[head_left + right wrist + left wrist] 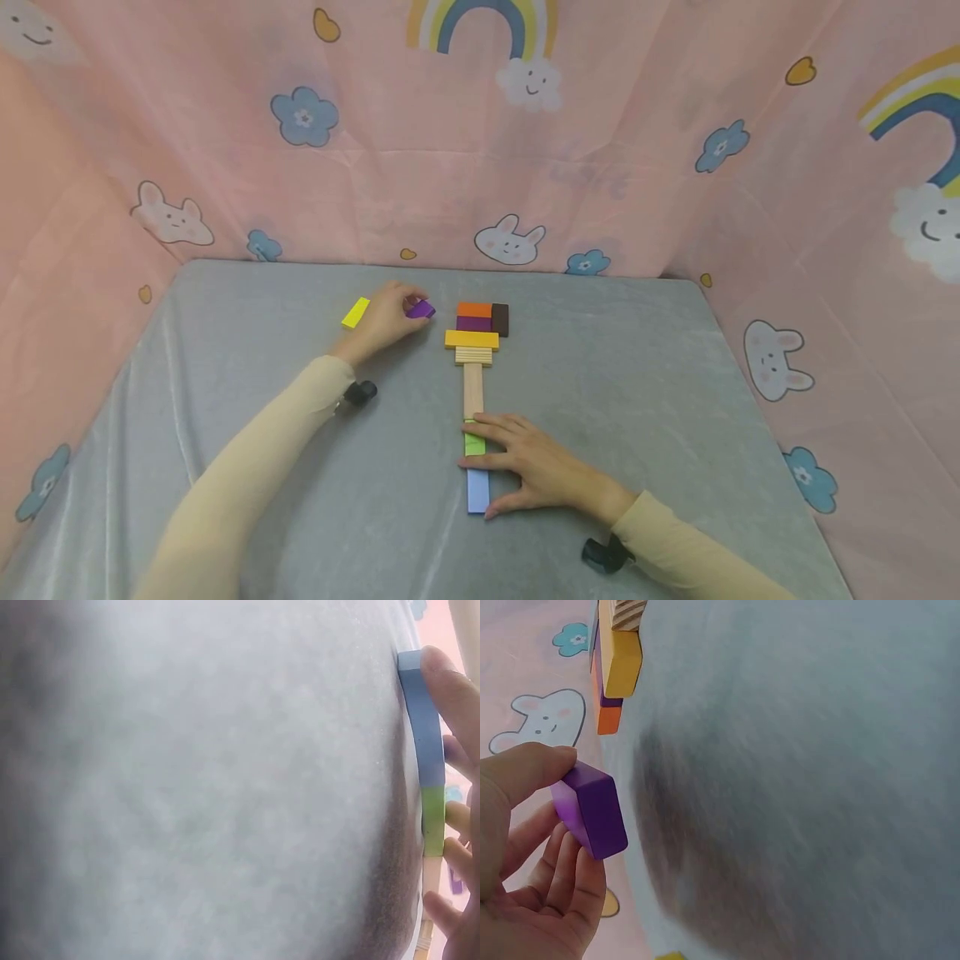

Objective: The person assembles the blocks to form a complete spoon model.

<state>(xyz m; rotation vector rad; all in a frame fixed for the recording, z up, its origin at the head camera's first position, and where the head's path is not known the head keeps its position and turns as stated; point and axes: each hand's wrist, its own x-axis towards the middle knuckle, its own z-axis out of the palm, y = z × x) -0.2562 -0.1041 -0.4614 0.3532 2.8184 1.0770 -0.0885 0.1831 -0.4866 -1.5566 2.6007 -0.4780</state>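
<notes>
My left hand (384,317) pinches a purple block (422,310) between thumb and fingers, left of the row's far end. In the left wrist view this purple block (604,814) shows over the cloth's far edge. My right hand (543,467) lies with spread fingers over the row's near end, thumb at the light blue block (477,493) and fingertips across the green block (474,446). Beyond them run a plain wooden block (473,387), ridged wooden pieces (473,356) and a yellow-orange block (471,340) laid crosswise. Farthest are purple, orange (474,309) and dark brown (500,320) blocks.
A loose bright yellow block (356,313) lies left of my left hand, near its wrist. Grey cloth (637,392) covers the table. A pink printed curtain (420,183) hangs behind and at both sides.
</notes>
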